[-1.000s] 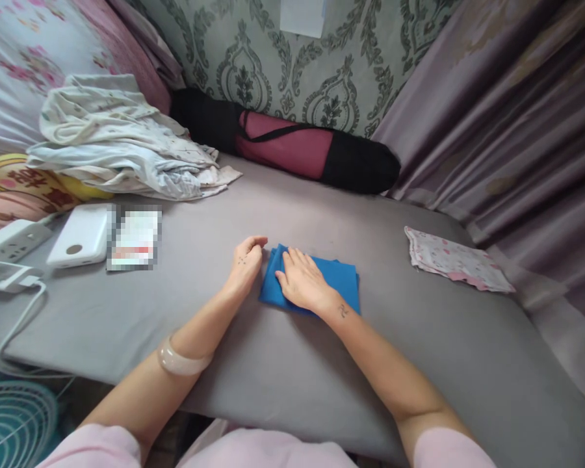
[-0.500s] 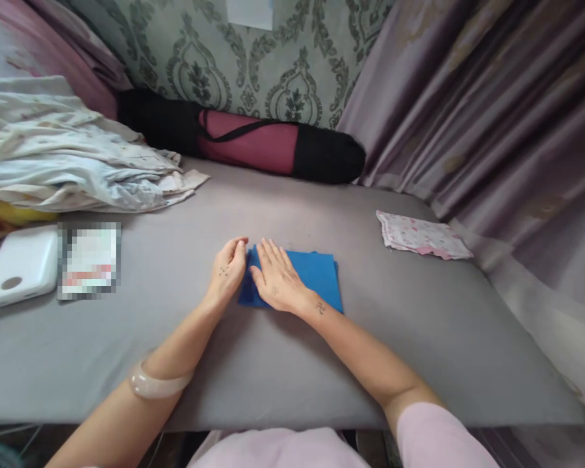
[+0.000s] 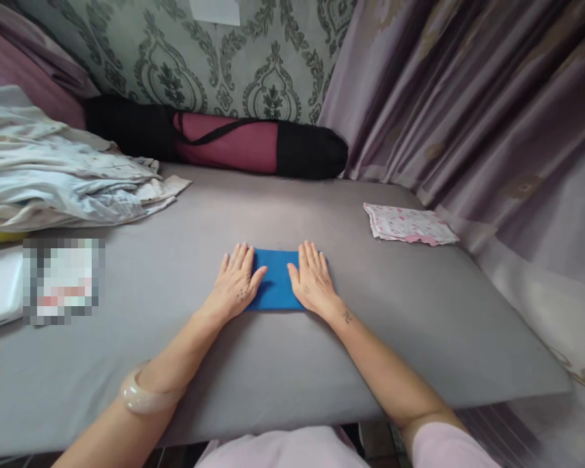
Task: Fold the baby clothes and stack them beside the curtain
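A folded blue cloth (image 3: pixel 277 286) lies flat on the grey-covered surface (image 3: pixel 283 370) in front of me. My left hand (image 3: pixel 235 279) rests palm down over its left edge, fingers stretched out and pointing away from me. On the opposite edge lies my right hand (image 3: pixel 314 276), also flat with its thumb apart. Both thumbs point inward across the cloth. The palms and the cloth's side edges beneath them are hidden.
At the right lies a folded white-and-pink patterned cloth (image 3: pixel 409 224). A long black and maroon bag (image 3: pixel 229 143) lies along the wall. Crumpled patterned fabric (image 3: pixel 63 162), a white device (image 3: pixel 0 286) and a blurred-out packet (image 3: pixel 65 279) are at the left. Curtains (image 3: pixel 443 104) hang at the right.
My left hand has turned from its side to lie flat on the cloth's left edge. My right hand has slid to the right edge. The view has shifted slightly right.
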Motion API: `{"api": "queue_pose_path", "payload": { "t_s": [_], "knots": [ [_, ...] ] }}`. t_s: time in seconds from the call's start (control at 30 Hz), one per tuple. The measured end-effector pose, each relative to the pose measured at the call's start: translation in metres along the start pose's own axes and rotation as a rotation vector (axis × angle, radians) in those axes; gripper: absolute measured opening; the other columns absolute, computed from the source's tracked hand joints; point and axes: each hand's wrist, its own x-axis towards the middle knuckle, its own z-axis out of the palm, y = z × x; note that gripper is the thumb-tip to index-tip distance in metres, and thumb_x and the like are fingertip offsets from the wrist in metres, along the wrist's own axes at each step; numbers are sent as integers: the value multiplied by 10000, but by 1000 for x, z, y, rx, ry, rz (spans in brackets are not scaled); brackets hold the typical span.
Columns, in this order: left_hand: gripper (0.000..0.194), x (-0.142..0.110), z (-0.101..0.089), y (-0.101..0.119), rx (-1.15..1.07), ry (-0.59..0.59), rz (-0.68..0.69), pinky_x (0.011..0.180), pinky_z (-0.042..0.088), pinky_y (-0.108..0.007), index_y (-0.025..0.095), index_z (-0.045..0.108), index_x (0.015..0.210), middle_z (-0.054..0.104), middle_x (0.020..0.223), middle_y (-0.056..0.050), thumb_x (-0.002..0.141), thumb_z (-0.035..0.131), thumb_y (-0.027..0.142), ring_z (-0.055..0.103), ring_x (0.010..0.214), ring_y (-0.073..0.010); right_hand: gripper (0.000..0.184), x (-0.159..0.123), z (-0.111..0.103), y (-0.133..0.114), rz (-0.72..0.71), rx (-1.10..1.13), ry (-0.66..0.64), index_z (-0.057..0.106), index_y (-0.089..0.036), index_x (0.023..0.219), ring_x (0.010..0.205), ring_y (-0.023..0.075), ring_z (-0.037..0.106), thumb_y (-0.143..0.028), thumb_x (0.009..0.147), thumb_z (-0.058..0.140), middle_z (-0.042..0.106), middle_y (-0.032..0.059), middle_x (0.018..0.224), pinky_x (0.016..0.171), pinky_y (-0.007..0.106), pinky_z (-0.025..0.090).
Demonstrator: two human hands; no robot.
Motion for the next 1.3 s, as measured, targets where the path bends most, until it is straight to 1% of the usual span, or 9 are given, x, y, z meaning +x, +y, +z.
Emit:
{"api": "queue_pose_path", "payload": {
  "t_s": [0.2, 0.37, 0.5, 0.63, 0.8, 0.93, 1.03, 1.13, 1.3],
  "knots": [
    [684, 6, 1, -13, 26, -113, -27, 1189, 198, -510, 60, 291, 1518, 308, 1568, -170, 994, 239, 497, 235, 1472, -298, 701, -1, -1, 15, 84, 36, -74, 246, 27, 1513, 1490, 304, 146, -456, 1005, 227, 204, 214, 1592, 1204, 463, 151],
    [548, 11, -2, -20, -81, 40, -122, 1101, 329, -517, 124, 490, 1387, 520, 1425, -172, 996, 265, 435, 441, 1345, -311, 595, 6, -11, 31, 121, 118, 26, 400, -19, 1446, 1400, 285, 372, -380, 1013, 209, 417, 213, 1499, 1139, 424, 299],
    [434, 18, -8, -27, -77, 129, -202, 977, 415, -486, 161, 640, 1168, 599, 1235, -170, 942, 404, 447, 524, 1161, -330, 415, 8, -20, 46, 184, 51, 106, 627, -111, 1191, 1178, 291, 529, -292, 987, 313, 591, 183, 1275, 1019, 419, 397],
    [393, 23, -9, -32, -130, 90, -226, 912, 431, -468, 166, 659, 1063, 603, 1086, -149, 885, 486, 470, 529, 1053, -323, 262, 6, -19, 51, 158, 47, 129, 637, -145, 989, 1059, 286, 540, -278, 946, 416, 619, 167, 1105, 946, 405, 426],
    [282, 28, -10, -35, -275, 86, -259, 822, 434, -413, 199, 635, 867, 594, 905, -87, 808, 551, 461, 543, 915, -271, 83, 11, -10, 57, 146, 282, 195, 547, -207, 910, 953, 234, 569, -230, 854, 490, 621, 93, 967, 890, 374, 451],
    [284, 29, -17, -32, -566, 91, -244, 655, 411, -298, 205, 568, 788, 568, 728, -14, 762, 582, 487, 534, 721, -191, 144, 16, -5, 64, 254, 604, 172, 512, -239, 914, 827, 176, 590, -259, 781, 562, 619, 13, 905, 824, 350, 483],
    [345, 28, -22, -26, -838, 95, -288, 559, 361, -245, 202, 536, 780, 529, 643, 33, 716, 649, 521, 485, 599, -135, 342, 18, -11, 67, 364, 919, 102, 503, -229, 1012, 800, 144, 607, -258, 704, 647, 624, 30, 1023, 770, 315, 508],
    [409, 26, -30, -20, -1110, 122, -348, 544, 361, -219, 198, 514, 775, 543, 652, 42, 637, 757, 497, 494, 585, -110, 506, 16, -29, 68, 415, 1155, -96, 498, -204, 1131, 776, 142, 627, -254, 670, 700, 648, 64, 1042, 689, 280, 509],
    [412, 15, -55, -21, -1390, 59, -331, 607, 453, -224, 198, 589, 875, 632, 754, 5, 613, 846, 383, 584, 670, -122, 540, 3, -73, 73, 228, 1260, -361, 536, -188, 1220, 794, 147, 649, -251, 713, 713, 694, 58, 997, 683, 260, 511]
  ]
}}
